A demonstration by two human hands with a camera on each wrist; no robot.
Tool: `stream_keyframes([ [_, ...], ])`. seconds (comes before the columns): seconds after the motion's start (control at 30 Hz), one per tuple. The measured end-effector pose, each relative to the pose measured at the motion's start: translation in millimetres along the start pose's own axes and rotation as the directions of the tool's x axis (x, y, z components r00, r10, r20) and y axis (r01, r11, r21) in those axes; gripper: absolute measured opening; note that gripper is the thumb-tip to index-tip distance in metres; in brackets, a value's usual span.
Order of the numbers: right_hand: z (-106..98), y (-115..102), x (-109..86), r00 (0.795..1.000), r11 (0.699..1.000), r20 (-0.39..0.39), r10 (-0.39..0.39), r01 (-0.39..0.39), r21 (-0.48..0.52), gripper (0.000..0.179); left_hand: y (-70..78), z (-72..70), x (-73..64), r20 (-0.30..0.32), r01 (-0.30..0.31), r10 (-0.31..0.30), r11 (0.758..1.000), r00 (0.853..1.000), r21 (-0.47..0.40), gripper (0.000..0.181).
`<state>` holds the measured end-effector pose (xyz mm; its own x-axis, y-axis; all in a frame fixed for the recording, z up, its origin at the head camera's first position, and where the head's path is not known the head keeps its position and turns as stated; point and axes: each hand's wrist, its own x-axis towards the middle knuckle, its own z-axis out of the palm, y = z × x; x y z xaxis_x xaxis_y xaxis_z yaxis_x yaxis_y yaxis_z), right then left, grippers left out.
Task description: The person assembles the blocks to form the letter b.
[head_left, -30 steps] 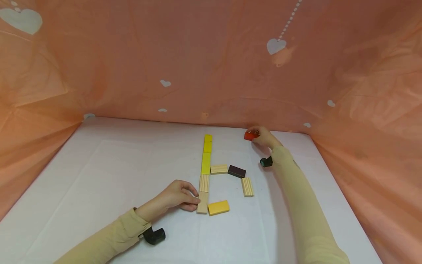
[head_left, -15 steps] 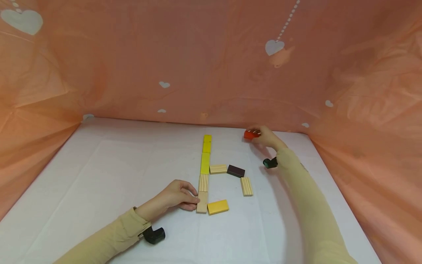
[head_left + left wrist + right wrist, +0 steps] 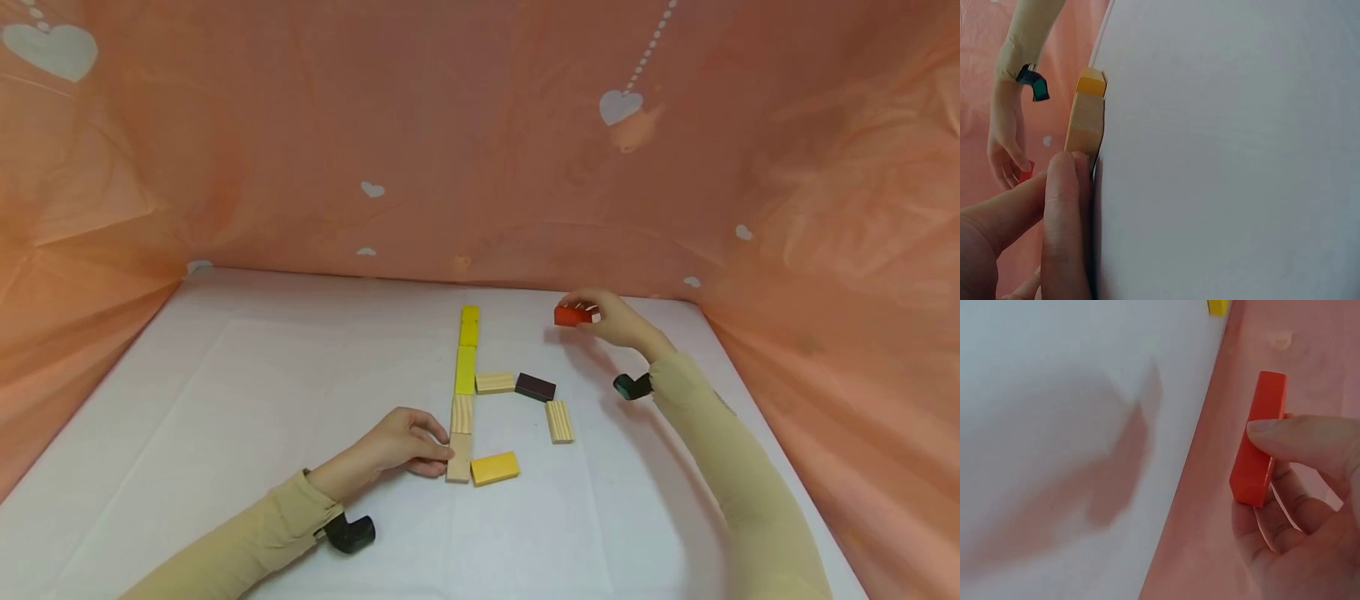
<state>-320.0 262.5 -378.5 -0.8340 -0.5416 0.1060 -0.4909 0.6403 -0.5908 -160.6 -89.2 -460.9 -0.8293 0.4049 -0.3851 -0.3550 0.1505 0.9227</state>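
Note:
My right hand [image 3: 617, 320] holds a red wooden block [image 3: 570, 317] between thumb and fingers, above the table at the far right; its shadow falls apart from it. In the right wrist view the thumb presses one face of the red block [image 3: 1262, 440]. My left hand [image 3: 401, 442] rests beside a column of blocks, its fingertips touching the left side of the nearest plain wooden block [image 3: 459, 458]. Farther up the column lie a striped wooden block [image 3: 462, 414] and yellow blocks [image 3: 466, 369]. Left-hand fingers [image 3: 1063, 206] partly hide the plain block's side in the left wrist view.
Right of the column lie a light wooden block [image 3: 495, 383], a dark brown block [image 3: 536, 387], a striped block [image 3: 559, 422] and an orange-yellow block [image 3: 495, 468]. A white cloth covers the table [image 3: 300, 350]. An orange-pink curtain [image 3: 465, 167] with hearts encloses it.
My right forearm has swung right and the wrist has moved right, while the red block has turned more level, with more of it showing. The left hand stays by the column.

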Motion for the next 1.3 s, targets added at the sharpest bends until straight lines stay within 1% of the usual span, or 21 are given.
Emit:
stream_keyframes([
  [0.13, 4, -13, -11.4, 0.999, 0.999, 0.022, -0.033, 0.034, -0.027, 0.039, 0.8, -0.3, -0.2, -0.002, 0.009, -0.009, 1.000, 1.000, -0.004, 0.026],
  [0.3, 9, -28, -23.7, 0.991, 0.991, 0.023, -0.131, 0.132, -0.039, 0.040, 1.2, -1.1, 0.1, 0.001, -0.001, 0.001, 1.000, 1.000, 0.001, 0.024],
  [0.4, 12, -35, -31.1, 0.985, 0.984, 0.019, -0.173, 0.174, -0.034, 0.040, 1.8, -1.7, -0.1, 0.007, -0.010, 0.010, 1.000, 1.000, 0.002, 0.024],
  [0.5, 16, -42, -39.0, 0.983, 0.983, 0.031, -0.182, 0.183, -0.032, 0.040, 1.9, -2.1, -0.2, 0.008, -0.010, 0.010, 1.000, 1.000, -0.002, 0.024],
  [0.73, 29, -57, -55.5, 0.972, 0.975, 0.078, -0.222, 0.220, 0.030, 0.040, 1.2, -3.5, -0.1, -0.002, 0.001, -0.001, 1.000, 1.000, -0.006, 0.023],
  [0.97, 46, -65, -67.9, 0.961, 0.972, 0.152, -0.230, 0.219, 0.087, 0.043, -1.1, -5.2, 0.5, -0.007, -0.005, 0.005, 1.000, 1.000, 0.003, 0.022],
  [1.17, 59, -71, -76.0, 0.945, 0.969, 0.214, -0.245, 0.231, 0.089, 0.044, -0.6, -6.6, -0.6, -0.010, -0.015, 0.015, 0.999, 1.000, 0.030, 0.023],
  [1.3, 65, -73, -79.3, 0.943, 0.972, 0.240, -0.232, 0.217, 0.089, 0.041, 0.9, -6.7, -1.2, -0.004, -0.014, 0.014, 1.000, 1.000, 0.024, 0.024],
])
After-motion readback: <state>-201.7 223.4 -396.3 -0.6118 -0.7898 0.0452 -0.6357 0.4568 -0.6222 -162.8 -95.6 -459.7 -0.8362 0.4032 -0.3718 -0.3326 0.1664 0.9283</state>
